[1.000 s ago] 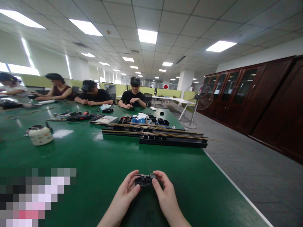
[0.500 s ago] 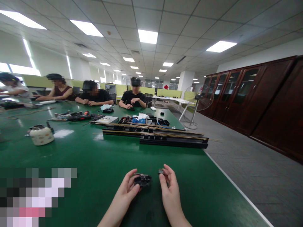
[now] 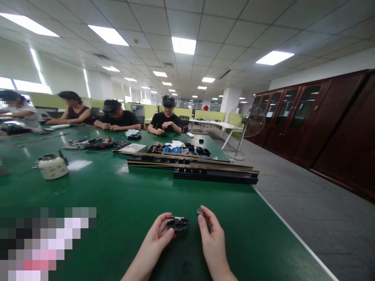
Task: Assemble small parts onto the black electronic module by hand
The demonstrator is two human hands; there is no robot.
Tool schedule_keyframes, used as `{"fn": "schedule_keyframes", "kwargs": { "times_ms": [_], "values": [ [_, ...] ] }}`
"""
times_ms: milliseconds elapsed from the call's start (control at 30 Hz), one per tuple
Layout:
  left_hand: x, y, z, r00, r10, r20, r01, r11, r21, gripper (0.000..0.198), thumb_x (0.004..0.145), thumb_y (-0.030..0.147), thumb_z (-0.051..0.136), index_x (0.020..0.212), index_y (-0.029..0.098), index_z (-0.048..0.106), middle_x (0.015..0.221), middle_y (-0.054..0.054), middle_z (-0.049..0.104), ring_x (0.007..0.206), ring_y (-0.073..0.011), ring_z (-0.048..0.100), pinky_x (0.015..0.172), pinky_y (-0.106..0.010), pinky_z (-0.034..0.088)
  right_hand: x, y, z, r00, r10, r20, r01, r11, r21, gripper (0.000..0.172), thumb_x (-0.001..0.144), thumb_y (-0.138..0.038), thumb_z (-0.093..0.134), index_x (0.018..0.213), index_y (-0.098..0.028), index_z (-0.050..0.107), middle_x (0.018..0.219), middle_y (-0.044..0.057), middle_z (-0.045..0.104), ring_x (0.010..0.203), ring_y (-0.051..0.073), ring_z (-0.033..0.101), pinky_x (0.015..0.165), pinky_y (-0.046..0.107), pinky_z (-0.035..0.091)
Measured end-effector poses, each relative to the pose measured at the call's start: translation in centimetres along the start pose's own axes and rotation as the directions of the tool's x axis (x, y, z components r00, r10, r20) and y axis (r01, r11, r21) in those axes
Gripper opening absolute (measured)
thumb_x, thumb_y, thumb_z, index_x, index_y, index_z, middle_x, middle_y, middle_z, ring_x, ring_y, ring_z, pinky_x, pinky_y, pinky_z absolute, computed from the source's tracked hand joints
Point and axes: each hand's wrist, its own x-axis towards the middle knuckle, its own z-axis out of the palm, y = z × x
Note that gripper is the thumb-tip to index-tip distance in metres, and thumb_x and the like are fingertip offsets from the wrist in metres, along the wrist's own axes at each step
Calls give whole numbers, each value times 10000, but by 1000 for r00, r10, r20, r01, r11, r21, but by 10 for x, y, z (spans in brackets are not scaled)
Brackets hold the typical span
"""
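Observation:
My left hand is closed around a small black mechanical part, with thumb in front and fingers behind. A lighter metallic strip shows along its top edge. Between thumb and fingertips, my right hand pinches a small dark grey piece, too small to name. The two pieces are apart, with a narrow gap between them. Both hands are over the near part of the green table.
Long black rails with thin brass-coloured rods lie across the table ahead. Behind them is a tray of parts. A cream pot stands at left, tools beyond. Several people sit opposite; a fan stands right.
My right hand has shifted slightly downward, and the small grey piece in it has tilted a little. My left hand and the black part have barely moved.

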Motion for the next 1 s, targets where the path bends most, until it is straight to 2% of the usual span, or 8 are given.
{"fn": "schedule_keyframes", "kwargs": {
  "times_ms": [300,433,500,600,700,900,1000],
  "values": [
    [-1,0,1,999,-31,28,32,999,-6,439,569,368,723,937,211,542,967,-86,656,961,-264,578,795,-347,444,-8,-13,4,982,-110,155,116,993,-34,215,708,-317,607,863,-175,655,857,78,696,815,212,639,776,323,505],
    [-2,0,0,997,-42,57,43,999,-18,436,580,351,722,954,216,544,963,-83,652,939,-256,582,771,-342,453,-12,-19,6,958,-44,285,24,997,72,233,730,-328,594,899,-173,634,898,85,694,848,222,647,798,345,504],
    [-2,0,0,997,-46,64,48,999,-24,431,580,347,724,951,218,546,971,-83,651,949,-260,578,772,-345,454,-12,-18,7,953,-33,302,5,996,93,247,738,-339,584,919,-177,628,936,89,682,877,229,640,817,368,496],
    [-3,0,1,996,-46,71,49,998,-41,432,588,343,722,957,216,537,982,-82,654,965,-255,576,799,-346,452,-10,-16,7,952,-99,290,99,995,15,196,735,-307,590,889,-201,647,986,85,656,969,235,591,893,401,439],
    [-2,-1,0,996,-35,81,40,998,-56,443,603,345,714,978,209,523,1001,-87,655,992,-253,573,844,-351,442,-8,-16,5,920,-156,359,196,978,-77,136,736,-259,594,854,-232,656,997,67,640,1021,225,544,939,411,387],
    [2,-4,-5,991,-52,123,55,998,-23,431,617,331,709,985,197,529,987,-92,654,999,-265,579,886,-390,436,-10,-18,2,890,-119,440,197,971,-137,125,754,-248,573,852,-241,650,1037,66,614,1041,223,522,941,418,369],
    [0,-3,-3,994,-60,95,64,997,-39,428,611,325,714,979,192,540,973,-89,659,989,-265,584,885,-390,439,-10,-16,3,889,-112,445,187,974,-129,129,752,-240,568,855,-236,645,1025,66,619,1024,225,535,932,414,379]
  ]
}}
